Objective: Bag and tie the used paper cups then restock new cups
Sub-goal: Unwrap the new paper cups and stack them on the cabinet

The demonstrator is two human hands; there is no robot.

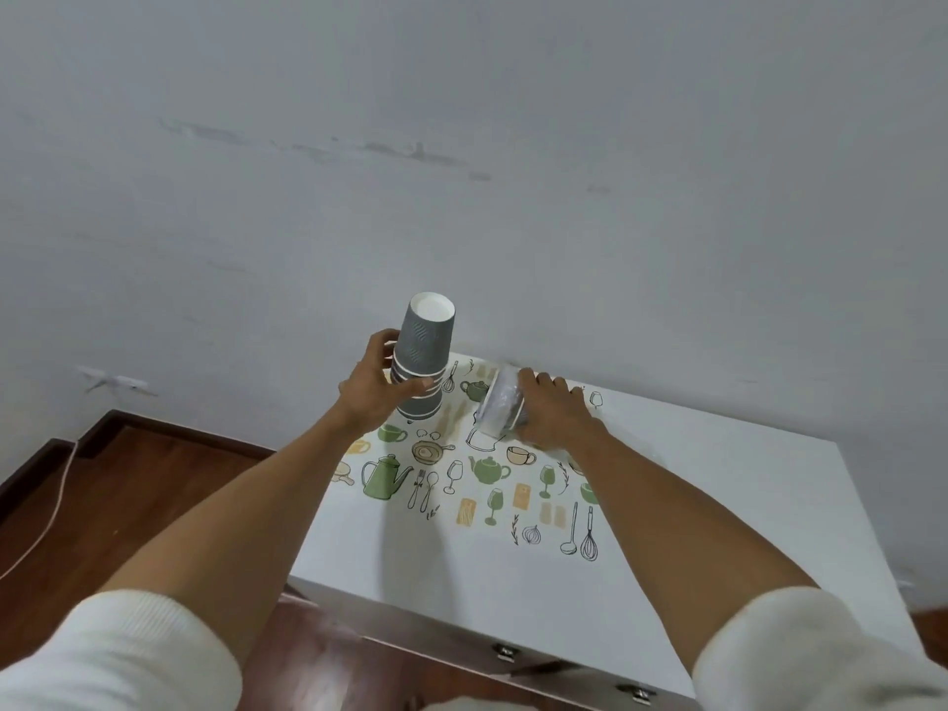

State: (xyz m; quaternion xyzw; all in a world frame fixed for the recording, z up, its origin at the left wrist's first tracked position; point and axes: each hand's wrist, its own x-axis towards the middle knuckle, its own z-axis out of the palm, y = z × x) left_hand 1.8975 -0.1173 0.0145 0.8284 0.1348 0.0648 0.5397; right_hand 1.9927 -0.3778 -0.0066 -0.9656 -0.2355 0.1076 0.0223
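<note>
Head view: your left hand (377, 390) grips a nested stack of grey ribbed paper cups (423, 359), inverted, base up, at the far left corner of the white table (718, 505). Your right hand (551, 415) grips a second cup stack (500, 407) wrapped in clear crinkled plastic, tilted, just right of the grey stack.

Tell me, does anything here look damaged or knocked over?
Nothing is spilled. The left hand holds a stack of grey cups upside down and leaning slightly. The right hand grips more cups in clear plastic wrap, lying on their side on the table. The wall has scuffed patches.
</note>
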